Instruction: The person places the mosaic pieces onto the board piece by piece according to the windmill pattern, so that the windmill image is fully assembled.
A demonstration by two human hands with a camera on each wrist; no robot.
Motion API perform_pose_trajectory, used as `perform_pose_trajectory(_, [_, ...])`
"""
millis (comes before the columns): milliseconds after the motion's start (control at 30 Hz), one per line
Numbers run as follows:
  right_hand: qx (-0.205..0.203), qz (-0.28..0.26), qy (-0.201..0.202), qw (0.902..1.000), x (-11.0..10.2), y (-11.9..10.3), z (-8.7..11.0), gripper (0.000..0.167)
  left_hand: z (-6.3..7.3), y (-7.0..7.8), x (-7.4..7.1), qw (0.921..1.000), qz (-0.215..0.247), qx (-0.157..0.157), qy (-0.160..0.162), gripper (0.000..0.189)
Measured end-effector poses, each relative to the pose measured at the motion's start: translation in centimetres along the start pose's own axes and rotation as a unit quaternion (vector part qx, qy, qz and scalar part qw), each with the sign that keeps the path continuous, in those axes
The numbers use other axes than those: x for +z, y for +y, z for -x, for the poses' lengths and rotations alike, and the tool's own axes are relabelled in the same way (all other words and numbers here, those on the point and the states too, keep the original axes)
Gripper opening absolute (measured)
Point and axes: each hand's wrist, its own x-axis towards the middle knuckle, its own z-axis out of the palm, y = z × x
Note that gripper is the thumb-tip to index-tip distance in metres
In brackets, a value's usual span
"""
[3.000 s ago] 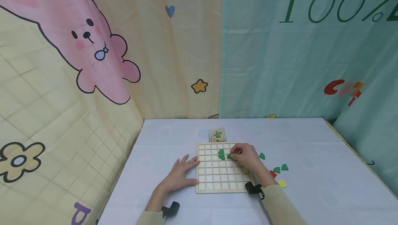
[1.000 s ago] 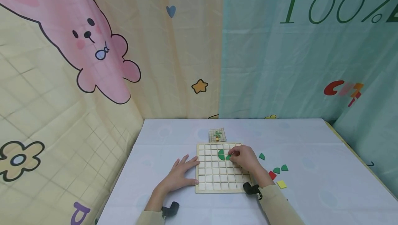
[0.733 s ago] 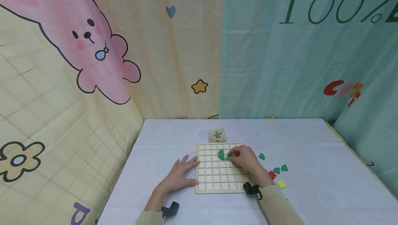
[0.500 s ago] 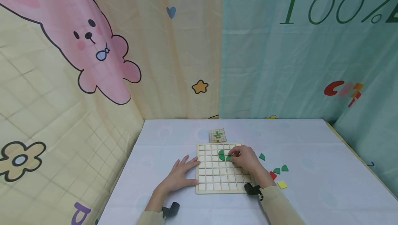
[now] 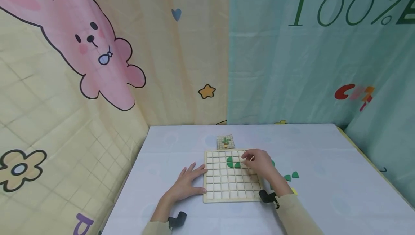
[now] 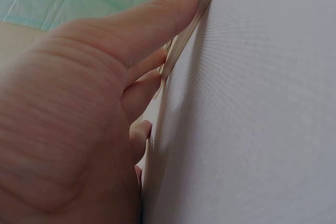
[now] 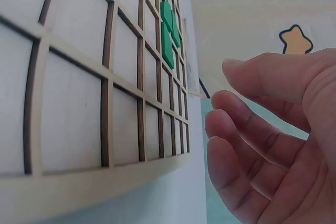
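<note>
A wooden grid board [image 5: 223,188] lies on the table. Flat green pieces [image 5: 230,160] stand together in its upper cells, with another rounded green piece [image 5: 237,165] just right of them. My left hand [image 5: 185,184], fingers spread, rests against the board's left edge; in the left wrist view the thumb [image 6: 157,22] touches the frame. Over the board's upper right hovers my right hand [image 5: 262,163]. The right wrist view shows its bent fingers [image 7: 226,166] apart from the thumb, holding nothing, beside the board and its green pieces [image 7: 167,38].
Behind the board lies a small card [image 5: 225,142] with a printed grid pattern. Right of my right forearm are loose green pieces [image 5: 295,174] and a partly covered yellow piece [image 5: 294,191]. Patterned curtains [image 5: 181,58] hang behind and beside the table.
My right hand has let go of the green piece, which stays on the board, and has drawn back up and right. Its forearm now hides the red piece. The left hand keeps its place.
</note>
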Motion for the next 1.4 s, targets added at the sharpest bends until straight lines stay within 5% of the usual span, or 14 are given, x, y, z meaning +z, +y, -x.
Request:
perform_pose_trajectory(833, [0.024, 0.060, 0.074, 0.9952, -3.7, 3.2, 2.2, 0.017, 0.0, 0.2, -0.1, 1.0000, 0.001, -0.003, -0.005, 0.083])
perform_pose_trajectory(1133, [0.084, 0.045, 0.062, 0.9936, -3.7, 4.7, 2.6, 0.021, 0.3, -0.2, 0.1, 1.0000, 0.006, 0.002, -0.007, 0.082])
perform_pose_trajectory(1400, [0.074, 0.054, 0.075, 0.9930, -4.1, 5.7, 2.9, 0.023, 0.1, 0.0, -0.1, 1.0000, 0.003, 0.004, -0.004, 0.083])
